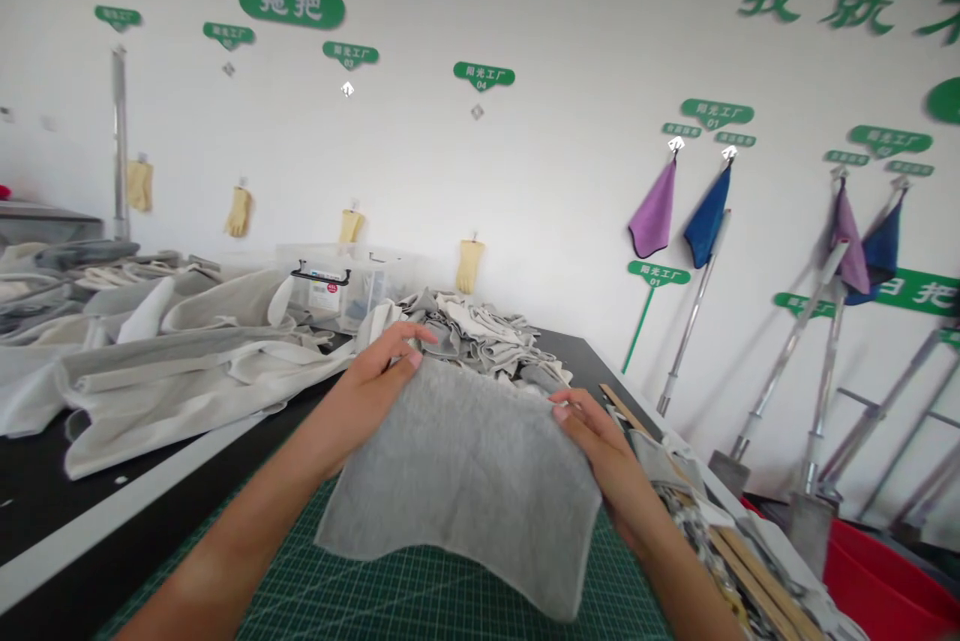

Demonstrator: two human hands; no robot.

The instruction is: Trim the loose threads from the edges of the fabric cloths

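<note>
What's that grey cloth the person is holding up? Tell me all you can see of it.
The grey fuzzy fabric piece looks soft and knitted, roughly rectangular with a curved lower edge. It hangs tilted over the green gridded cutting mat, pinched at its top corners by the left hand and the right hand.

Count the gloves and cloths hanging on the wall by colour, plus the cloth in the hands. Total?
Yellow gloves: 4
Purple cloths: 2
Blue cloths: 2
Held grey cloth, in left hand and right hand: 1
Total: 9
</note>
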